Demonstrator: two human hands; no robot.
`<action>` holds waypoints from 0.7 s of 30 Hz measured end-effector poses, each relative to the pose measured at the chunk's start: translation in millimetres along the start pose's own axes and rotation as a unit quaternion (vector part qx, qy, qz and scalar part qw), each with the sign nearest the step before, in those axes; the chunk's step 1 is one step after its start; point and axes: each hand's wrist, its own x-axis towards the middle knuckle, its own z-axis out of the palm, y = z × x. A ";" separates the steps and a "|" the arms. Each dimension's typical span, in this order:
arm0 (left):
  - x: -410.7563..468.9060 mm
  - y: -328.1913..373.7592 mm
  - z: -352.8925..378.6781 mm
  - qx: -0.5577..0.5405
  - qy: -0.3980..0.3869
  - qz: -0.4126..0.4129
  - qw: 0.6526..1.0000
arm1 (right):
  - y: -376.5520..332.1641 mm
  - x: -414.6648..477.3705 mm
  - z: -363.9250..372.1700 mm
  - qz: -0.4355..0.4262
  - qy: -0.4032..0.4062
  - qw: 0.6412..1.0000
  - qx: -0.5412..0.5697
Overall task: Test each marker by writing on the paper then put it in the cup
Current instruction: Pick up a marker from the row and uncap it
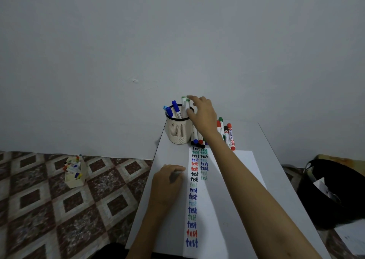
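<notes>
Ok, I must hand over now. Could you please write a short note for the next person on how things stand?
Left hand: rests on the left edge of the paper, fingers loosely curled, holding nothing visible.
Right hand: at the cup, fingers on the green-capped markers; grip unclear.
Done: two columns of "test" on the paper; blue markers and the green-capped ones stand in the cup.
Left: test the pile of markers lying right of the cup, behind the paper, then cup them.
</notes>
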 end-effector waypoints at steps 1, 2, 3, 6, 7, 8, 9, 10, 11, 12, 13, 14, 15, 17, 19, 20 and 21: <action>-0.2 0.6 0.0 0.001 0.001 0.002 1.000 | 5.5 -1.9 -3.9 0.014 0.018 1.000 0.014; -0.4 1.5 0.2 0.002 0.002 0.006 1.000 | 14.1 -3.9 -7.4 0.044 0.038 0.998 0.023; -0.5 2.1 0.5 0.004 0.000 0.009 1.000 | 23.9 -6.9 -12.4 0.087 0.055 0.994 0.024; -0.5 2.9 3.2 0.015 -0.015 0.023 1.000 | 63.1 -21.1 -26.9 0.236 0.052 0.970 -0.032; 0.1 2.6 4.2 0.020 -0.021 0.024 0.999 | 75.4 -27.5 -32.1 0.276 0.035 0.959 -0.053; 0.8 2.0 4.9 0.024 -0.025 0.025 0.999 | 87.3 -33.4 -34.8 0.307 0.012 0.949 -0.066; 1.3 1.9 5.4 0.028 -0.028 0.026 0.999 | 96.0 -38.9 -37.0 0.329 -0.014 0.941 -0.076; 1.5 1.7 5.9 0.031 -0.032 0.028 0.999 | 103.3 -43.5 -37.3 0.341 -0.040 0.935 -0.084; 1.7 1.6 6.3 0.035 -0.037 0.031 0.998 | 106.8 -47.2 -37.6 0.347 -0.060 0.932 -0.089; 1.8 1.5 6.5 0.042 -0.045 0.033 0.998 | 109.4 -49.8 -37.0 0.348 -0.070 0.930 -0.091; 2.1 1.1 6.4 0.053 -0.050 0.036 0.997 | 109.9 -52.0 -36.8 0.348 -0.071 0.931 -0.090; 2.3 0.3 6.2 0.064 -0.054 0.038 0.996 | 110.3 -53.6 -36.1 0.345 -0.066 0.933 -0.086; 2.7 -0.7 6.0 0.071 -0.057 0.038 0.995 | 109.5 -55.5 -36.1 0.341 -0.059 0.935 -0.082; 3.5 -1.8 5.9 0.071 -0.060 0.038 0.995 | 108.5 -57.8 -35.7 0.338 -0.050 0.936 -0.079; 3.7 -1.5 6.3 0.074 -0.057 0.040 0.995 | 110.5 -60.0 -35.9 0.340 -0.043 0.936 -0.079; 3.5 -1.4 6.5 0.075 -0.054 0.040 0.995 | 112.5 -61.1 -36.5 0.341 -0.038 0.936 -0.075; 3.3 -1.5 6.5 0.074 -0.051 0.039 0.995 | 113.4 -62.2 -38.0 0.342 -0.035 0.937 -0.071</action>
